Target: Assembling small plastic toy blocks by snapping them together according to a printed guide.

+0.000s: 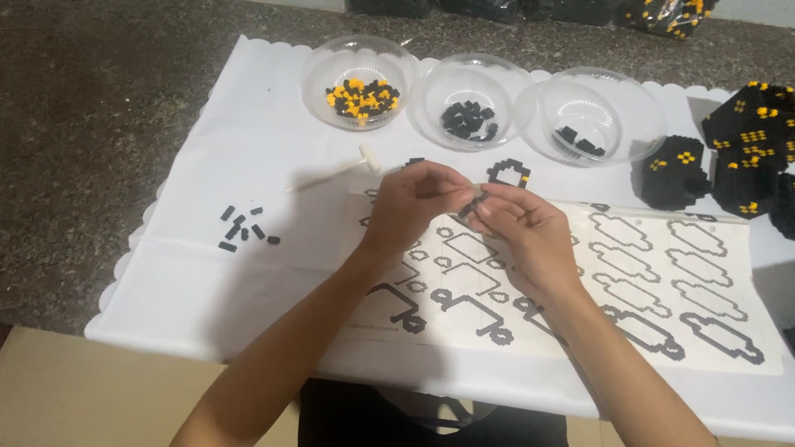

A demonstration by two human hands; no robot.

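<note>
We pinch one small black brick [469, 207] between left hand [411, 205] and right hand [520, 225], both grips clenched on it, above the sheet [662, 273].

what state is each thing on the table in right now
left hand: pinching small black brick piece
right hand: pinching the same piece
left bowl: holds black and yellow bricks
middle bowl: some black bricks
right bowl: nearly empty
white mallet: lying flat
instruction sheet: spread flat

Hobby table: brick bowls [359, 76], instruction sheet [662, 273].
</note>
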